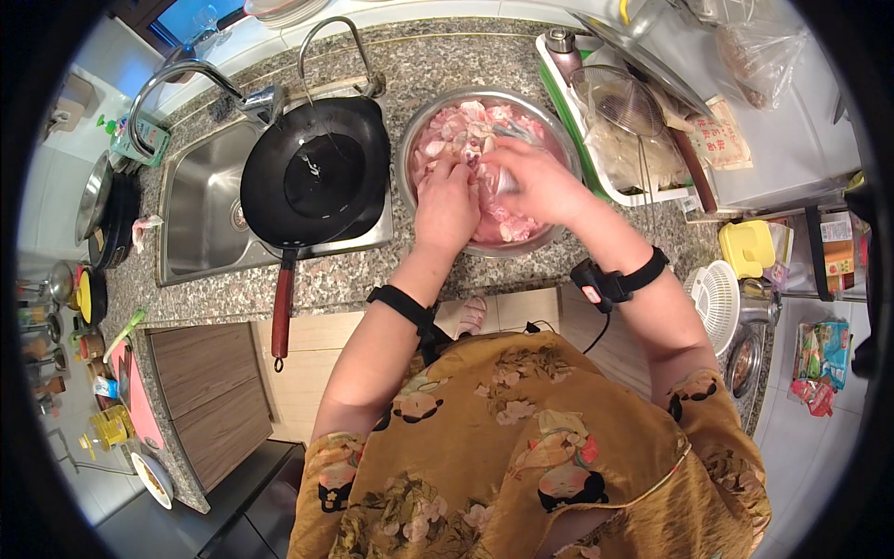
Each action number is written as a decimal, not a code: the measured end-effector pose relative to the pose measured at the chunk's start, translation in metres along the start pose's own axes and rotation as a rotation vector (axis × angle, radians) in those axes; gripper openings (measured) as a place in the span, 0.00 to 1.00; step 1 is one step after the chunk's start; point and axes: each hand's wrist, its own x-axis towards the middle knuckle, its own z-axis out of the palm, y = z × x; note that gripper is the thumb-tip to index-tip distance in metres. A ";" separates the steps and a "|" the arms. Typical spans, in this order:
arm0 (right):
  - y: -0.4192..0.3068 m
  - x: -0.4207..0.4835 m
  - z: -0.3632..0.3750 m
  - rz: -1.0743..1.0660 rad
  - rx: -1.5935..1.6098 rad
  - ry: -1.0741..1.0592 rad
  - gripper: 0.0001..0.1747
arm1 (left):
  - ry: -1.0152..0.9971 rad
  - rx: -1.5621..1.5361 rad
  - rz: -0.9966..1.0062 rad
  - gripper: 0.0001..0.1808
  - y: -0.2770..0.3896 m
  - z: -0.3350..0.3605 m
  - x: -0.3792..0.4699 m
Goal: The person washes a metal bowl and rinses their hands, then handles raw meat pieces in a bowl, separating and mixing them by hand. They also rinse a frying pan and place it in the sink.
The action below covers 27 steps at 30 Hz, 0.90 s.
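A wide steel bowl (569, 150) on the granite counter holds many chunks of raw meat (513, 227) in pinkish liquid. My left hand (448, 202) reaches into its left half, fingers curled onto a piece of meat near the middle. My right hand (534, 183) comes in from the right, bent around a pale, greyish piece (506, 180) under its palm. The fingertips of both hands meet close together, partly hidden among the meat. Beyond the right hand, a grey, shiny strip (517, 133) lies on the chunks; I cannot tell what it is.
Left of the bowl, a black wok (272, 202) with a little water rests over the steel sink (202, 202), its wooden handle (282, 307) jutting past the counter edge. A faucet (174, 66) arches behind. On the right, a white tray (614, 192) holds a wire strainer (621, 98) and a bottle (562, 49).
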 end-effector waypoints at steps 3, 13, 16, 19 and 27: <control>-0.017 0.000 0.011 0.018 -0.362 -0.164 0.52 | 0.014 0.055 -0.006 0.13 -0.001 0.001 0.000; -0.012 0.039 0.024 0.152 -0.349 -0.346 0.60 | 0.056 0.014 0.025 0.07 -0.005 0.007 -0.001; -0.004 0.049 0.023 0.240 -0.270 -0.375 0.54 | 0.158 0.064 0.132 0.06 -0.005 0.006 -0.001; 0.010 0.053 0.025 0.333 -0.233 -0.264 0.47 | 0.076 0.048 0.065 0.06 -0.005 0.005 -0.001; 0.062 0.040 0.029 0.456 0.311 0.085 0.35 | 0.079 0.043 0.075 0.08 -0.003 0.003 -0.003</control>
